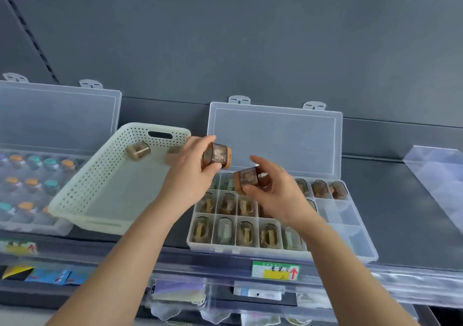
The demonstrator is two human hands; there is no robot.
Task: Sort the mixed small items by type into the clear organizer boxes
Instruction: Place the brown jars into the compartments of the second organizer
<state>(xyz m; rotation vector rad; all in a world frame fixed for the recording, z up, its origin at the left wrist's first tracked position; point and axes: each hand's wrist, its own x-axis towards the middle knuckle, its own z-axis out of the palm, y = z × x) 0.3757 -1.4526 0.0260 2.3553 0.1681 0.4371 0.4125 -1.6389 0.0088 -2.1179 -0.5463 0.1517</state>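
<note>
**A:** So, what stood at the far left of the shelf [400,213]?

**B:** The clear left organizer box [32,228], with its left lid [57,118] raised upright against the grey back wall. Small capped pieces [32,183], orange and teal, sat in its compartments.

**A:** And beside it?

**B:** A white perforated basket [95,175], whose near left corner lay over that box's right edge. One loose brown item [138,150] lay near the basket's far wall. A shape just right of it was perhaps another, but the left hand hid most of it.

**A:** What were the hands doing?

**B:** The left hand [193,168] hovered over the basket's far right corner. Its thumb and fingers pinched the first brown item [216,156], a small translucent block. The right hand [270,188] was close beside it and slightly nearer. Its fingers curled round the second brown item [251,179], above the back rows of the right organizer box [238,248]. The two held items were near each other but apart.

**A:** And that box?

**B:** It was open too, with its right lid [275,138] upright. Sorted pieces [246,233], brown and pale, filled its left and middle compartments.

**A:** Anything further right?

**B:** A green and yellow label [275,270] with a red arrow hung on the shelf's front edge below the box. A clear sheet [436,173] lay at the far right.
</note>
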